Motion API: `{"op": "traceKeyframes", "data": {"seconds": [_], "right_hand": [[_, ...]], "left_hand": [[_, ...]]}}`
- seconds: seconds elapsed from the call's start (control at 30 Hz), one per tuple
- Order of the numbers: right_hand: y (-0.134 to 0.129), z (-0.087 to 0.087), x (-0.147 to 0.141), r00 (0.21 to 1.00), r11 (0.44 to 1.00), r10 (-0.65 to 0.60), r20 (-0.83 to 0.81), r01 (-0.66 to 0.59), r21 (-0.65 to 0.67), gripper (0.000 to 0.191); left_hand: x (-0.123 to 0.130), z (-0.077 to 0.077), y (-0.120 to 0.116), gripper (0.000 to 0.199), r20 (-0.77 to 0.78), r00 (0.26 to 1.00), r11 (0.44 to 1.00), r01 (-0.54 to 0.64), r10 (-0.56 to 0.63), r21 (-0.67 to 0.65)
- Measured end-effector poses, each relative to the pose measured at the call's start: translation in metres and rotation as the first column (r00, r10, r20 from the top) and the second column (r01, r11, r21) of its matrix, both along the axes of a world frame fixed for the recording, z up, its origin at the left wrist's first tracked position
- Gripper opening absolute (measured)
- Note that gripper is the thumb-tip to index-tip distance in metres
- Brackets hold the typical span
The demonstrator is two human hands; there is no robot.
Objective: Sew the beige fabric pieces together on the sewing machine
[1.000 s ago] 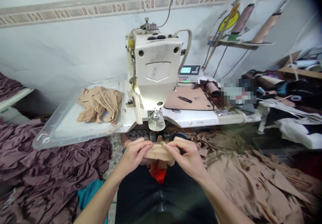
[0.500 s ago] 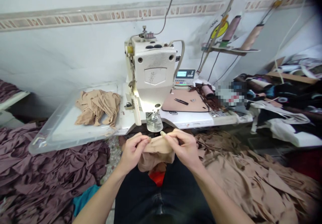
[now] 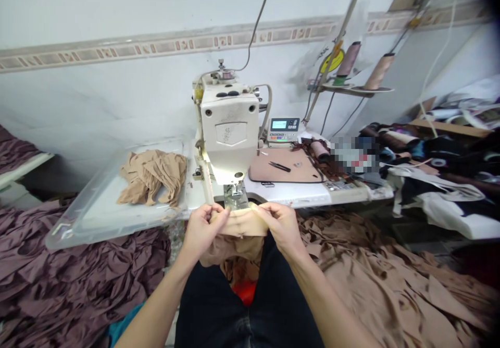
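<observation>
Stretched between my two hands is a piece of beige fabric (image 3: 242,224), its upper edge level and its lower part hanging in folds over my lap. My left hand (image 3: 203,229) pinches its left end between thumb and fingers. The right end is gripped the same way by my right hand (image 3: 282,227). Just beyond the fabric's edge are the needle area and plate (image 3: 235,198) of a white sewing machine (image 3: 228,139). Whether the fabric touches the plate I cannot tell.
Left of the machine, crumpled tan fabric (image 3: 154,176) lies in a clear plastic tray (image 3: 74,233). Thread snips (image 3: 279,166) rest on a pink mat (image 3: 260,173). Purple cloth (image 3: 78,270) is heaped at left, brown cloth (image 3: 375,280) at right. Thread cones (image 3: 380,72) stand above.
The fabric has been pulled flatter and straighter between my hands and sits closer to the needle plate. Both hands keep their pinch. The view has tilted up slightly.
</observation>
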State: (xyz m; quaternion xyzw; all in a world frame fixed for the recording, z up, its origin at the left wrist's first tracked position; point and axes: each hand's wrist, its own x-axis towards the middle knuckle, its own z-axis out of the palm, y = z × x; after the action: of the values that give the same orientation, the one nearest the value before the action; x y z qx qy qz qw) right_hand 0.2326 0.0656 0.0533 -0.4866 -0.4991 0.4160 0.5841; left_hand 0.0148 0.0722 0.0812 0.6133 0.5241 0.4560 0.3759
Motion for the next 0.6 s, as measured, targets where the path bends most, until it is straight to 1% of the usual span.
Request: {"op": "traceKeyframes", "data": {"seconds": [0.1, 0.23, 0.4, 0.6], "right_hand": [[0.007, 0.000, 0.002, 1.000, 1.000, -0.017, -0.009, 0.017, 0.002, 0.040], [0.018, -0.002, 0.004, 0.997, 0.998, -0.058, -0.056, 0.058, 0.000, 0.041], [0.029, -0.003, 0.005, 0.996, 0.998, -0.055, -0.073, 0.056, 0.006, 0.044], [0.036, 0.000, 0.008, 0.994, 0.996, -0.078, -0.083, 0.081, 0.034, 0.043]], "left_hand": [[0.008, 0.007, 0.007, 0.032, 0.075, 0.997, 0.999, -0.034, 0.036, -0.022], [0.015, 0.010, 0.017, 0.029, 0.131, 0.990, 0.997, -0.050, 0.043, 0.051], [0.018, 0.001, 0.031, 0.026, 0.181, 0.983, 0.996, -0.055, 0.040, 0.075], [0.021, -0.006, 0.043, 0.033, 0.263, 0.964, 0.998, -0.043, 0.031, 0.040]]}}
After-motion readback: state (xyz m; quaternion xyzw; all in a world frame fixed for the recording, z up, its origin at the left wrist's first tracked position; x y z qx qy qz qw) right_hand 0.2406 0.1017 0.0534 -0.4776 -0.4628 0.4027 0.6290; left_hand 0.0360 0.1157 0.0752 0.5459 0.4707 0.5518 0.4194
